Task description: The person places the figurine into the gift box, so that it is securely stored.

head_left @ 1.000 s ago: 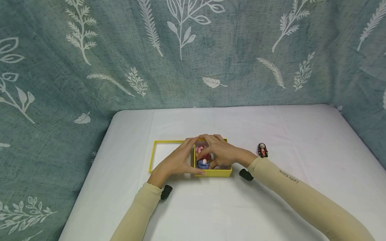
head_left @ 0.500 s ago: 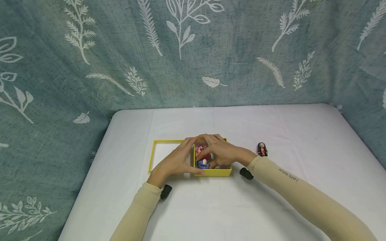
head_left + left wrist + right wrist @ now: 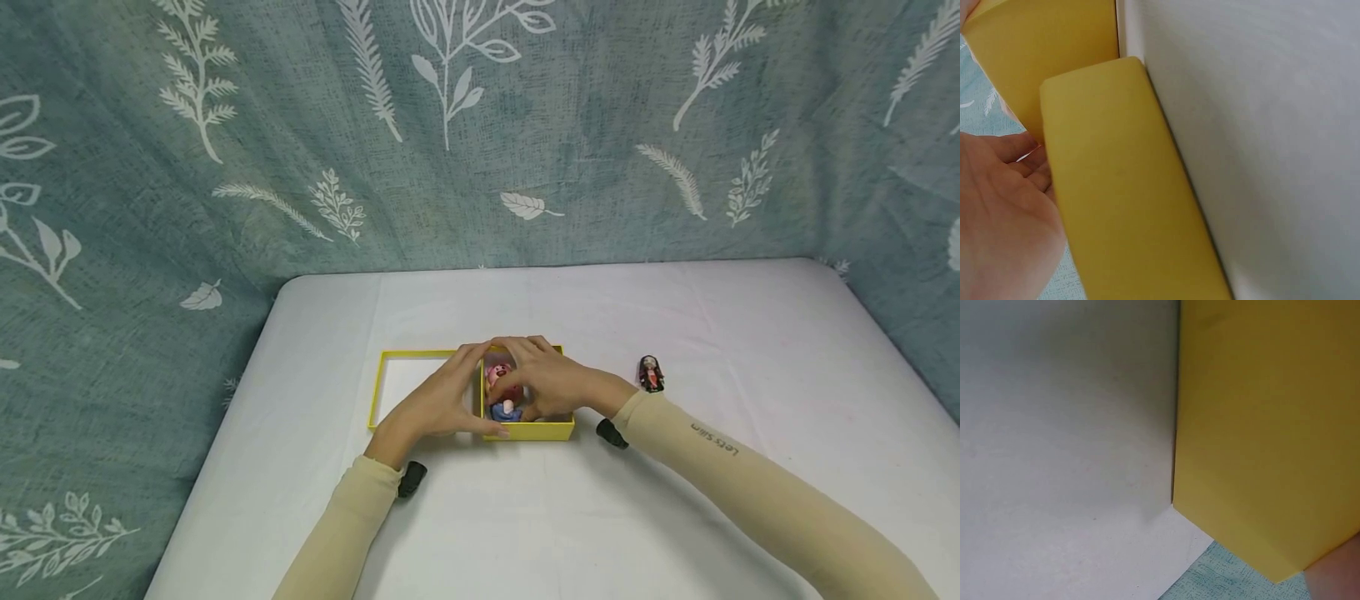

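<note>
Nearest, two beige sleeves came in from the bottom of the head view, the left sleeve (image 3: 337,525) steeply and the right sleeve (image 3: 765,492) on a long slant, with a wide wedge of white tablecloth (image 3: 510,533) between them. Dark wrist units showed under both wrists: a left unit (image 3: 412,480) and a right unit (image 3: 612,433).

Beyond that wedge, the near wall of a yellow box (image 3: 543,432) ran straight across the space between the wrists. The left hand (image 3: 442,400) spanned the box's left end, thumb at the near corner and fingers stretched to the far one, holding it across its width. The right hand (image 3: 551,383) arched over the right part, its digits partly spread, some along the far rim and some bent down inside. Whether these had hold of anything could not be told. Inside, against the left wall, were a blue figure (image 3: 506,412) and, farther back, a pink-topped figure (image 3: 498,372), partly covered by the right hand. What room the box had to the right was hidden under the palm.

Left of the box lay a shallow yellow-rimmed tray (image 3: 408,379), its right part behind the left hand; whether their edges touched could not be told. Past the right wrist, well apart from the box, was a small dark-haired doll (image 3: 651,375). A deep band of cloth ran back from the box to the table's far edge, where a leaf-patterned curtain (image 3: 600,225) rose.
</note>
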`<state>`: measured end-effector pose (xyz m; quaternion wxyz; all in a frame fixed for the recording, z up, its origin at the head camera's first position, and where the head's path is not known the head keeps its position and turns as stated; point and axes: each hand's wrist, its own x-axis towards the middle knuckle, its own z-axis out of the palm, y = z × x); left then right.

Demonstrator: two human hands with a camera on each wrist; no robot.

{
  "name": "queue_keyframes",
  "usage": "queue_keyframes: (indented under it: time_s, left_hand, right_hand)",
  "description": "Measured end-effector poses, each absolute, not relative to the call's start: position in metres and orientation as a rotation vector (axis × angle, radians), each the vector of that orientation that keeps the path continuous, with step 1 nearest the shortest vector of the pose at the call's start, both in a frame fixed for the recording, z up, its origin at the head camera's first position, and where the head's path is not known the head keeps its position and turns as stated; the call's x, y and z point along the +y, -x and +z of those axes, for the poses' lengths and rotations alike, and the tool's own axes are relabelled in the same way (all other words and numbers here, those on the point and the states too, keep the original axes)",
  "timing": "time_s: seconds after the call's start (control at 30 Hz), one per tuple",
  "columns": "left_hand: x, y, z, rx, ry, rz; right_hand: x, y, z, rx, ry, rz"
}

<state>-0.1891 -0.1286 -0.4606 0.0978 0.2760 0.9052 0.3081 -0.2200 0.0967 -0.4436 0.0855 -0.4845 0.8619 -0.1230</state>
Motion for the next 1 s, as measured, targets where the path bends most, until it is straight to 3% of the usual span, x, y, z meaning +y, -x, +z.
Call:
queue_keyframes:
  time_s: [1.0]
  left_hand:
    - [-0.1291, 0.1892, -0.4612, 2.688, -0.831, 0.903]
  right_hand:
    - [0.099, 0.2194, -0.444, 2.551, 1.479, -0.386]
